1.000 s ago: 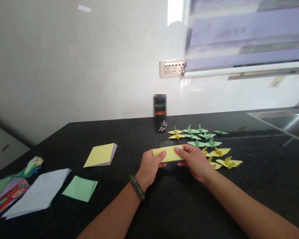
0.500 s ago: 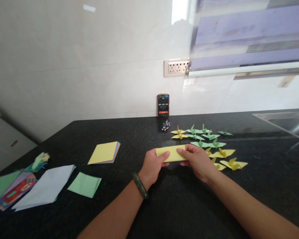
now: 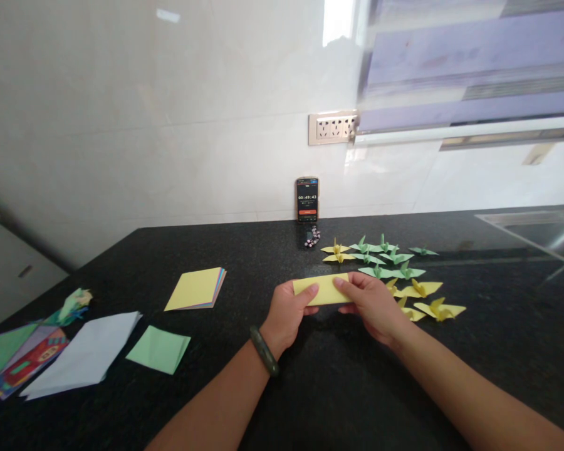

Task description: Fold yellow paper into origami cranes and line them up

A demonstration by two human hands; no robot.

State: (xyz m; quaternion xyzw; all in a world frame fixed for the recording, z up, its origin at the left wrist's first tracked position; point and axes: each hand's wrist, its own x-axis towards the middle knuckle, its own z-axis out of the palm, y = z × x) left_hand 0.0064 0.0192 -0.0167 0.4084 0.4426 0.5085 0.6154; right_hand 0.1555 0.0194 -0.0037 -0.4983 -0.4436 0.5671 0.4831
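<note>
A yellow sheet of origami paper [image 3: 323,291], folded into a narrow rectangle, is held level above the dark counter between my two hands. My left hand [image 3: 287,310] grips its left end, thumb on top and fingers underneath. On the right end, my right hand [image 3: 372,304] pinches it the same way; both thumbs point inward on the paper. Just beyond and to the right of my right hand stand several folded paper cranes, the yellow ones [image 3: 438,308] closer and the green ones [image 3: 407,270] farther back.
To the left lie a stack of coloured paper [image 3: 195,289], a green square sheet [image 3: 160,349], white sheets [image 3: 87,354] and a colourful packet [image 3: 32,363]. A phone [image 3: 308,199] showing a timer leans on the wall behind a beaded item [image 3: 313,237]. A sink edge [image 3: 521,232] is at far right.
Both hands keep the same hold on the folded yellow paper. The whole view has shifted very slightly; nothing else visibly differs.
</note>
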